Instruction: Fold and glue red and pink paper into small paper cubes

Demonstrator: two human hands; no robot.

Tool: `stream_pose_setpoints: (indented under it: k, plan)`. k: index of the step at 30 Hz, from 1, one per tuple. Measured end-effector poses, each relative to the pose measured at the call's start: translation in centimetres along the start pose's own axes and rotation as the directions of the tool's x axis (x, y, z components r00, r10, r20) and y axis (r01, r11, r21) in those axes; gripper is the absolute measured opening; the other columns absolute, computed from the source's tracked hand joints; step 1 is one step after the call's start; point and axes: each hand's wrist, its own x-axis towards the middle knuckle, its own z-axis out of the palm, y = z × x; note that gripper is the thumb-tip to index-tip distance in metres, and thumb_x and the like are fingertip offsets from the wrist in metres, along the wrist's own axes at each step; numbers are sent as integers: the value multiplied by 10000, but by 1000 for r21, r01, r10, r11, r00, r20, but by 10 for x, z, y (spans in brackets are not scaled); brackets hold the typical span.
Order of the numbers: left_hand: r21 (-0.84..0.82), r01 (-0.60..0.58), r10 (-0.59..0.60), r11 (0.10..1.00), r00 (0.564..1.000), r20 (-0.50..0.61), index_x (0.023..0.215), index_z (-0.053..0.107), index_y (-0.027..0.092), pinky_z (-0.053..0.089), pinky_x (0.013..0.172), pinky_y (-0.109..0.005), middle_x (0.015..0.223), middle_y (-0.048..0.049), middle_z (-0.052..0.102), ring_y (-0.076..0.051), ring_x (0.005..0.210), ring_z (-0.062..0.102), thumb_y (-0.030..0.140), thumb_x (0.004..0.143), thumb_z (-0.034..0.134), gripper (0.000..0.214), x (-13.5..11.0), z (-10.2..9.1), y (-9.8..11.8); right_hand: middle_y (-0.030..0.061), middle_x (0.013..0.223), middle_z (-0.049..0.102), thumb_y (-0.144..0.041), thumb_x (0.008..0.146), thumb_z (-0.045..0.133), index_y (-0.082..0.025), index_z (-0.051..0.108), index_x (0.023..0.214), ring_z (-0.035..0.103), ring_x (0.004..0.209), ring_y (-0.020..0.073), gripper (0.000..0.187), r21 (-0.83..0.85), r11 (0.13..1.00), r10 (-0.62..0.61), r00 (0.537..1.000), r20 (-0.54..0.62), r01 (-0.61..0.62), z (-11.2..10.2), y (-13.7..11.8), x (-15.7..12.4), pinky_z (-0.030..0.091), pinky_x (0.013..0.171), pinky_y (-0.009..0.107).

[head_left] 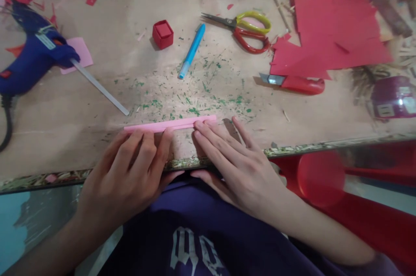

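Observation:
A narrow folded strip of pink paper (pixel 180 123) lies across the table near its front edge. My left hand (pixel 126 170) rests at the strip's left part, its fingers bent and slightly apart, with the tips pressing on the paper. At the strip's right part, my right hand (pixel 237 161) lies with its fingers stretched out, some tips touching the paper. Both thumbs are lower, by the table edge. Beyond the strip are a blue pen (pixel 191 52) and a small red paper box (pixel 163 34).
A blue glue gun (pixel 35 53) with a protruding glue stick is at left. Scissors (pixel 242 28) and a red utility knife (pixel 295 83), blade showing, lie right of the pen. Red paper sheets (pixel 338 29) and a purple-red tape dispenser-like object (pixel 394 97) sit farther right.

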Motion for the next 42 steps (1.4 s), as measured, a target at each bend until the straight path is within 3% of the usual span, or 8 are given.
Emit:
stream_pose_setpoints:
  k: [6,13,16,20,23,30,37,42]
  plan:
    - [29,14,-15,999,1000,26,1536,570,187,526,1044,-512,1278,-156,739,-359,1118,730,580,1015,611,653,-3,-5,-2,172,1601,545,-316,1061,630,-129,481,1602,520,1512,307,592,3,1000,14,1000,-3,-14,0,7,-4,256,1323,614]
    - [147,95,-103,984,994,47,1536,554,143,454,1100,-535,1299,-189,731,-364,1137,705,609,1019,581,697,-10,-7,4,143,1547,615,-374,1062,643,-157,581,1524,627,1417,301,514,-15,999,37,997,-66,-38,-3,15,-8,308,1308,598]
    - [198,118,-124,973,992,21,1511,572,85,446,1094,-564,1314,-233,712,-395,1164,679,668,1015,535,766,-3,-6,12,150,1512,651,-388,1053,656,-140,625,1477,637,1405,307,493,-15,1000,8,997,-79,-9,-6,17,-7,337,1300,594]
    - [195,183,-196,964,979,47,1488,616,95,468,1036,-639,1155,-232,727,-438,1106,672,715,991,523,800,11,-4,23,165,1446,706,-444,1032,678,-126,655,1439,650,1383,329,517,8,1000,-20,994,-111,21,-8,19,-1,389,1270,612]
    - [238,179,-182,955,983,-9,1470,644,104,484,1024,-660,1122,-231,726,-442,1085,678,715,995,512,785,15,-2,27,168,1423,721,-428,1063,631,-110,661,1414,647,1378,328,475,-4,999,-52,986,-156,52,-6,19,6,415,1249,611]
    - [218,200,-206,955,978,6,1463,649,102,434,1094,-744,1352,-293,689,-493,1296,627,694,1017,478,760,11,2,33,142,1233,787,-246,1078,583,-123,743,1206,721,1113,313,239,33,998,-44,979,-198,52,-3,17,23,578,966,512]
    - [46,184,-188,982,976,106,1399,647,59,355,1245,-667,1524,-239,624,-379,1494,520,498,1114,377,589,43,-3,32,94,1112,812,-126,1049,552,-167,743,1218,732,1001,249,259,314,944,-31,977,-210,97,0,15,8,572,908,451]
    - [-50,128,-116,991,973,198,1455,584,58,299,1288,-658,1581,-226,574,-335,1528,493,391,1085,485,508,75,-3,24,80,973,812,-55,1012,488,-173,752,1198,736,873,220,343,393,918,36,974,-225,57,-4,21,4,593,872,420]
